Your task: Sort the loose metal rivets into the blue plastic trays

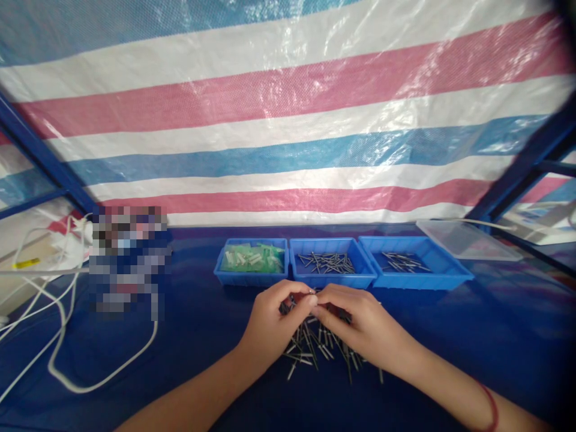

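My left hand (276, 321) and my right hand (357, 324) meet fingertip to fingertip above a loose pile of small metal pins (315, 348) on the blue table cover. Both hands are closed in a pinch around a small pin-like part between them; its exact shape is too small to make out. A red band sits on my right wrist. Behind the hands stand three blue trays: the left tray (220, 271) holds pale green plastic pieces, the middle tray (294, 270) holds several metal pins, and the right tray (450, 273) holds a few more pins.
A clear plastic lid (463, 240) lies at the back right. White cables (63, 342) loop across the table's left side beside a blurred-out patch. A striped pink, white and blue tarp (288, 120) hangs behind, framed by blue metal posts.
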Demonstrator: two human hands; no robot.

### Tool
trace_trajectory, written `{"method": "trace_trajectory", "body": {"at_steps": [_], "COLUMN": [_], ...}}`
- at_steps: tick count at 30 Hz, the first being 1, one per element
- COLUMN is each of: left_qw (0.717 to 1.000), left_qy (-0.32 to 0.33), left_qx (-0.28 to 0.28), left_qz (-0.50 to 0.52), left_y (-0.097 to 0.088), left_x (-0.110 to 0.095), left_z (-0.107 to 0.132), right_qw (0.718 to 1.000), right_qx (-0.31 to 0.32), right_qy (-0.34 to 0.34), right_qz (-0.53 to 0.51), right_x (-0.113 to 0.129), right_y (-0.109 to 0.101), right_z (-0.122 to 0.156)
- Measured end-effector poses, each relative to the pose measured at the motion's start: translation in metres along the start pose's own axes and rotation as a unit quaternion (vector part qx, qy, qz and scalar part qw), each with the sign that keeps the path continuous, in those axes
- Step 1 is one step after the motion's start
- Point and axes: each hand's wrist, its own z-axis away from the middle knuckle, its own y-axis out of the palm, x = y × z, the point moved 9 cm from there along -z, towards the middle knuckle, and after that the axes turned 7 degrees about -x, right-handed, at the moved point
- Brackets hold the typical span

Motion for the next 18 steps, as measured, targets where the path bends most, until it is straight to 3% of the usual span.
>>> {"method": "trace_trajectory", "body": {"at_steps": [9, 18], "left_qw": [1.000, 0.998], "left_qy": [0.004, 0.055], "left_qx": [0.006, -0.017], "left_qz": [0.008, 0.000], "left_y": [0.000, -0.005], "left_x": [-0.001, -0.009], "left_z": [-0.001, -0.003], "right_qw": [0.999, 0.996], "right_qx": [-0.009, -0.068], "right_qy": [0.032, 0.038], "right_qz": [-0.043, -0.036], "right_x": [-0.005, -0.012], "right_y": [-0.003, -0.016], "right_z": [0.000, -0.002]}}
